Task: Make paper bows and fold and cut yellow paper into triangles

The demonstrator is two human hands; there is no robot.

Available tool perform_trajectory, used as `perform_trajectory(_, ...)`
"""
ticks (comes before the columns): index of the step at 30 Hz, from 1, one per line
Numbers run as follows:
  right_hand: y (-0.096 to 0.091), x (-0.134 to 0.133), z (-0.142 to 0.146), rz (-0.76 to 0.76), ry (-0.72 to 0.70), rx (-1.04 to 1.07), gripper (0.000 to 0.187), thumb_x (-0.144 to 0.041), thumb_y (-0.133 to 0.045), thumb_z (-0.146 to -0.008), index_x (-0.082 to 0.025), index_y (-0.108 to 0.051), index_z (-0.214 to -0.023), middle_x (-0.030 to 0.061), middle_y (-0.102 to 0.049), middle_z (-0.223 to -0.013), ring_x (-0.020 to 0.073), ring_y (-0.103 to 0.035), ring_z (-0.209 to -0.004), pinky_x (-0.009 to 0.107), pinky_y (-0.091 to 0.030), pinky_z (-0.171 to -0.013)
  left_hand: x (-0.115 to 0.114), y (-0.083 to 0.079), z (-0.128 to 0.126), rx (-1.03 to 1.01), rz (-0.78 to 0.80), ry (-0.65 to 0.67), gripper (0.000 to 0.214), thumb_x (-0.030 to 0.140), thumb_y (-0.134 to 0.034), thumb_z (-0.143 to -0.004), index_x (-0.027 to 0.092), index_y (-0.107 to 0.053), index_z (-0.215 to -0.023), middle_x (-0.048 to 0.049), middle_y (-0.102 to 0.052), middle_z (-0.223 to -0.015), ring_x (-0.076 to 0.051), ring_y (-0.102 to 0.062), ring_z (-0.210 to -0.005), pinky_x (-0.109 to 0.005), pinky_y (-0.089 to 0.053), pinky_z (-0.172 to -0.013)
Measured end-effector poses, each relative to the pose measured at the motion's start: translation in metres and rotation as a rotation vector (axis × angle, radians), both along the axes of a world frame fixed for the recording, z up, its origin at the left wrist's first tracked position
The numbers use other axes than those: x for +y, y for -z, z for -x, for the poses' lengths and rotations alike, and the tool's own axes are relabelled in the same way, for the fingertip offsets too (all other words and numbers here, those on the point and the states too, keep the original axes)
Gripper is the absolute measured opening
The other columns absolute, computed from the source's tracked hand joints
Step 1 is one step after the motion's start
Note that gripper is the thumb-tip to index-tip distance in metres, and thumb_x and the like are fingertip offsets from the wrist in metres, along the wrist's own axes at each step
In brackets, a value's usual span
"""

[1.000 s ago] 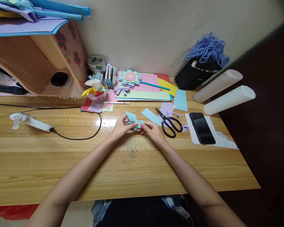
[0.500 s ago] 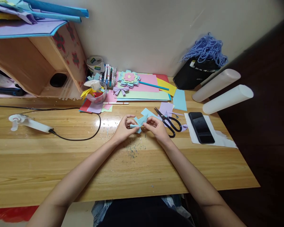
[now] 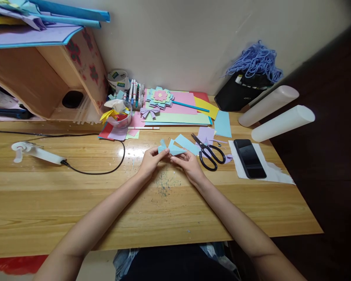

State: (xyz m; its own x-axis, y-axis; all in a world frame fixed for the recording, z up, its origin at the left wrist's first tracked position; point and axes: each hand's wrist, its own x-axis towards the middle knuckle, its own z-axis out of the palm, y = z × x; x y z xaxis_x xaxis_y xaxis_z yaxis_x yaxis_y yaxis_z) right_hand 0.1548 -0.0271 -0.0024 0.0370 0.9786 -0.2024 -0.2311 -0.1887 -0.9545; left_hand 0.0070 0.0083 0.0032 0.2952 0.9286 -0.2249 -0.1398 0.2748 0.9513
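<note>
Between my hands, just above the desk, is a folded piece of light blue paper (image 3: 177, 150) with several pointed flaps. My left hand (image 3: 151, 160) pinches its left part between thumb and fingers. My right hand (image 3: 189, 164) holds the right part, thumb in front and fingers behind. Beyond the right hand lies a flat light blue sheet (image 3: 188, 143). Black-handled scissors (image 3: 207, 151) rest partly on a purple paper (image 3: 206, 134) to the right. Small dark shavings (image 3: 164, 186) are scattered on the desk below my hands.
A white glue gun (image 3: 42, 152) with a black cord lies left. At the back are a layered paper flower (image 3: 160, 96), a purple paper bow (image 3: 149, 113), a plastic cup (image 3: 123, 120) of scraps and markers (image 3: 136, 93). A phone (image 3: 249, 158) and two white rolls (image 3: 283, 123) stand or lie right.
The light blue paper has turned in my hands, and its flaps now spread wider to left and right. My right hand has shifted slightly left and down; my left fingers have closed lower.
</note>
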Motion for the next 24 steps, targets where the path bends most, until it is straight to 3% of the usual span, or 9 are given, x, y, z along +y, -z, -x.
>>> perform_trajectory(5, -0.007, 0.002, -0.024, -0.393, -0.029, -0.471, 0.027, -0.027, -0.065, -0.075, -0.026, -0.062, -0.102, 0.0045, -0.061, -0.098, 0.0174, -0.059, -0.09, 0.034, -0.05, -0.082, 0.007, 0.003, 0.007, -0.022, 0.085, 0.105, 0.025, 0.037, -0.066, -0.069, 0.013, -0.063, -0.074, -0.0029, -0.063, -0.072, -0.015, -0.06, -0.071, -0.03, -0.047, -0.076)
perform_trajectory(10, -0.008, 0.001, -0.033, -0.742, -0.186, -0.754, 0.023, -0.018, -0.053, -0.084, -0.03, -0.071, -0.093, 0.0041, -0.063, -0.084, 0.0162, -0.059, -0.078, 0.032, -0.049, -0.071, 0.008, -0.004, 0.008, -0.028, 0.153, 0.185, 0.024, 0.033, -0.071, -0.063, 0.013, -0.061, -0.071, -0.0005, -0.06, -0.068, -0.013, -0.058, -0.066, -0.03, -0.048, -0.074)
perform_trajectory(14, -0.003, 0.0, -0.032, -0.806, -0.198, -0.798, 0.024, -0.019, -0.054, -0.085, -0.031, -0.071, -0.095, 0.0031, -0.065, -0.08, 0.0149, -0.059, -0.073, 0.029, -0.048, -0.067, 0.006, -0.007, 0.006, -0.05, 0.151, 0.183, 0.024, 0.035, -0.072, -0.063, 0.014, -0.063, -0.07, -0.0009, -0.062, -0.069, -0.012, -0.058, -0.066, -0.028, -0.048, -0.073)
perform_trajectory(21, -0.004, 0.002, -0.031, -0.76, -0.199, -0.826, 0.02, -0.024, -0.053, -0.086, -0.028, -0.072, -0.091, 0.0033, -0.056, -0.075, 0.0145, -0.056, -0.07, 0.027, -0.047, -0.064, 0.004, -0.007, 0.003, -0.027, 0.156, 0.137, 0.03, 0.038, -0.074, -0.062, 0.014, -0.067, -0.078, -0.0041, -0.067, -0.076, -0.015, -0.061, -0.069, -0.03, -0.05, -0.072)
perform_trajectory(24, -0.007, 0.002, -0.033, -0.738, -0.263, -0.846, 0.022, -0.021, -0.051, -0.086, -0.028, -0.07, -0.095, 0.0032, -0.053, -0.081, 0.0137, -0.054, -0.072, 0.027, -0.046, -0.065, 0.004, -0.009, 0.003, -0.026, 0.169, 0.133, 0.029, 0.038, -0.074, -0.062, 0.014, -0.066, -0.076, -0.0024, -0.066, -0.073, -0.014, -0.06, -0.068, -0.03, -0.05, -0.073)
